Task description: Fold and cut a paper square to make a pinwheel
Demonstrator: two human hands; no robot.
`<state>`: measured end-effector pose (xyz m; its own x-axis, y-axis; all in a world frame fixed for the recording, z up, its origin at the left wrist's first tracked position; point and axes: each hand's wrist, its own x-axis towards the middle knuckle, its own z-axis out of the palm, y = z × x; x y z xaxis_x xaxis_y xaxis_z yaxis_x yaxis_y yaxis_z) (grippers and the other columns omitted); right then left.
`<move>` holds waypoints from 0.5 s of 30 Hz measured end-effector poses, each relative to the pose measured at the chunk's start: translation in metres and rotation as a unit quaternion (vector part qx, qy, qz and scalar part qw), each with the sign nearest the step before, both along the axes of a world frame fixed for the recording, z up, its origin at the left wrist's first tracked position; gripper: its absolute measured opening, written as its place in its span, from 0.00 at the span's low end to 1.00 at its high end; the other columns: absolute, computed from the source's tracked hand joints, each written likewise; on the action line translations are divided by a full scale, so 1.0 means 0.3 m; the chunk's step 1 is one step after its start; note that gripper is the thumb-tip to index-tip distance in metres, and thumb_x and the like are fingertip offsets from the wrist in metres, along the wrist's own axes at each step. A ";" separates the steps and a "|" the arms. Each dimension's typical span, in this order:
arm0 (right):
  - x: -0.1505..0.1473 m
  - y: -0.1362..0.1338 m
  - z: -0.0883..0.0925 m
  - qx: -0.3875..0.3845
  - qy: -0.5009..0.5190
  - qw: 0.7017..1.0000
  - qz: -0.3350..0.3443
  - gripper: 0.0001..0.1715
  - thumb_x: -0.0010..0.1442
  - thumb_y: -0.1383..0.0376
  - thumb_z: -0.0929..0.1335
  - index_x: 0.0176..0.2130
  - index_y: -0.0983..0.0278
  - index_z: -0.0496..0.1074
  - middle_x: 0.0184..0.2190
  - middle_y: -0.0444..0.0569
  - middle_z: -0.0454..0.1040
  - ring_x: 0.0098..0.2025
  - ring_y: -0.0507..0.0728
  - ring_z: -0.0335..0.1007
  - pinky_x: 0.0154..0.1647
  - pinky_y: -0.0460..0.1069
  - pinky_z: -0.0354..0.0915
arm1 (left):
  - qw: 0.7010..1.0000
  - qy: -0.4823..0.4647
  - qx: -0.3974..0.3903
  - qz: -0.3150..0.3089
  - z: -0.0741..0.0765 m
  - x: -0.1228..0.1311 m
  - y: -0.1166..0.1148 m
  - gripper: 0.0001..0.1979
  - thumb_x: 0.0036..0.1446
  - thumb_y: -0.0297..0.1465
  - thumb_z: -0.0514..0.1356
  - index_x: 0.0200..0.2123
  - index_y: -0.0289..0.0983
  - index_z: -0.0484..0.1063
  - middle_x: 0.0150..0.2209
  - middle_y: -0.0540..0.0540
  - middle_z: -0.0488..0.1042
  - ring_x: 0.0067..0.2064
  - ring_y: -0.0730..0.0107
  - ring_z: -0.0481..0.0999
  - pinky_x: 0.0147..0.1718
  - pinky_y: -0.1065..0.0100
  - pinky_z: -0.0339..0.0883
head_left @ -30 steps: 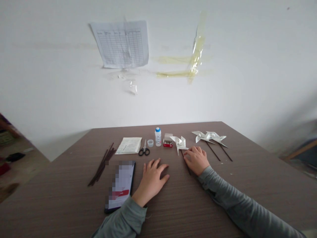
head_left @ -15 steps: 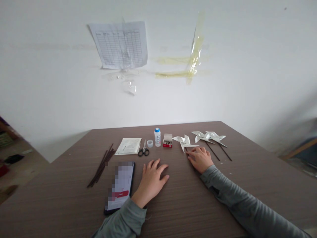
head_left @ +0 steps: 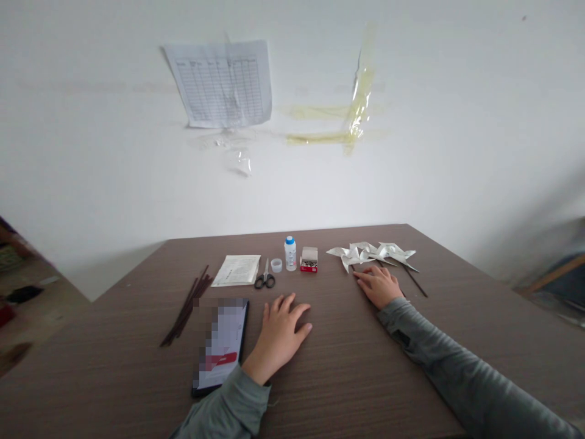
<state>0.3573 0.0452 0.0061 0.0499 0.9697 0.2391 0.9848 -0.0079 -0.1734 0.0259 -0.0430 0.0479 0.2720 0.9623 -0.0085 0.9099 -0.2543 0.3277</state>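
Since the earlier frames the right hand has slid up and to the right across the tabletop, and the nearest paper pinwheel now lies beside the two other pinwheels, its white blades touching theirs, so the three form one loose row at the far edge. In the head view, that pinwheel's dark stick shows only as a short stub running down and to the right from the head, its long axis slanting towards the person before it passes under the right fingers. Those fingers lie flat and extended, not curled around anything visible, so the grip looks open, though light pressure on the stick cannot be told. The left hand rests palm down with spread fingers, holding nothing, just beside a phone with a pixelated screen. Farther off lie a bundle of dark sticks, a printed sheet, scissors, a small cup, a blue-capped bottle and a small open box.
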 end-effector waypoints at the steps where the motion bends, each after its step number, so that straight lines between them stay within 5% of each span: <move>1: 0.009 0.002 0.000 0.001 -0.003 1.000 -0.010 0.26 0.88 0.62 0.73 0.72 0.42 0.94 0.72 0.56 0.90 0.75 0.76 0.82 0.77 0.73 0.80 | 1.000 0.000 0.000 -0.001 -0.001 0.000 0.001 0.26 0.82 0.33 0.73 0.77 0.52 0.89 0.89 0.35 0.76 0.90 0.25 0.72 0.89 0.12 0.60; 15: 0.149 0.015 -0.002 0.017 -0.009 0.999 -0.025 0.28 0.89 0.59 0.68 0.73 0.45 0.93 0.71 0.56 0.91 0.76 0.73 0.85 0.83 0.74 0.77 | 1.000 0.015 -0.019 0.007 0.020 0.006 -0.005 0.27 0.83 0.33 0.71 0.80 0.51 0.87 0.91 0.35 0.74 0.92 0.26 0.69 0.91 0.15 0.58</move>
